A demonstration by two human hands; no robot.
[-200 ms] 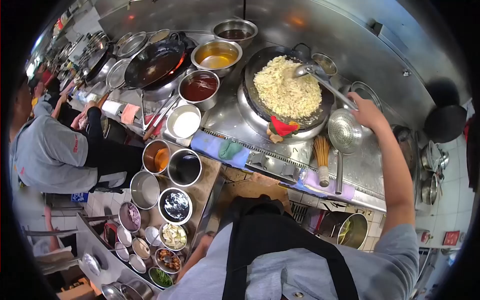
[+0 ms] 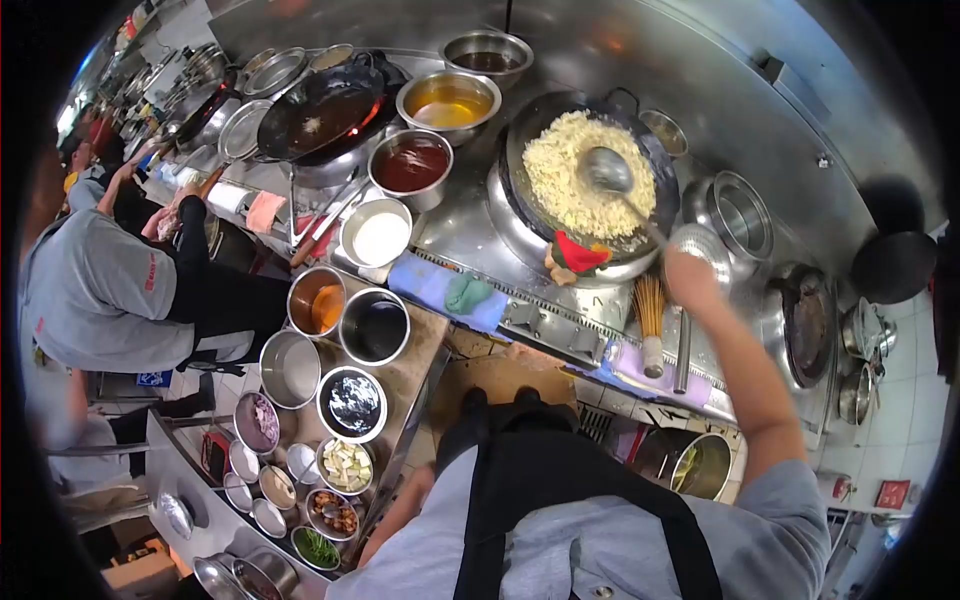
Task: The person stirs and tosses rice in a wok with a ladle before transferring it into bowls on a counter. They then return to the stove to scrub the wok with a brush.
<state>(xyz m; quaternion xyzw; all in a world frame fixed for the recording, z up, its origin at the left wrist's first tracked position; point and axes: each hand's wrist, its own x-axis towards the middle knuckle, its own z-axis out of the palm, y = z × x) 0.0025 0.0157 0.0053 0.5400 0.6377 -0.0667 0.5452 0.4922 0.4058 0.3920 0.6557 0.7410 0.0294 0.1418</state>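
My right hand (image 2: 692, 280) is closed round the handle of a steel ladle (image 2: 606, 170). The ladle's bowl rests in a heap of pale yellow fried rice (image 2: 570, 140), which fills much of a black wok (image 2: 518, 185) on the burner. A red cloth (image 2: 578, 254) with tan and orange bits sits at the wok's front rim. Under my right hand lies a perforated skimmer (image 2: 710, 247), its handle (image 2: 682, 350) pointing toward me beside a bamboo brush (image 2: 649, 318). Low by my side, next to the side counter, is my left hand (image 2: 413, 492); its fingers are not clearly visible.
Left of the wok stand bowls of yellow oil (image 2: 448, 103), red sauce (image 2: 410, 163) and white powder (image 2: 377, 238). Several containers of ingredients, including green vegetables (image 2: 317, 548), cover the side counter (image 2: 425, 345). A person (image 2: 110, 285) works at the neighbouring wok (image 2: 320, 110).
My right hand has come down and left, toward me, with the ladle. The ladle's bowl has moved lower in the rice, and its rounded back now shows. The view has shifted slightly.
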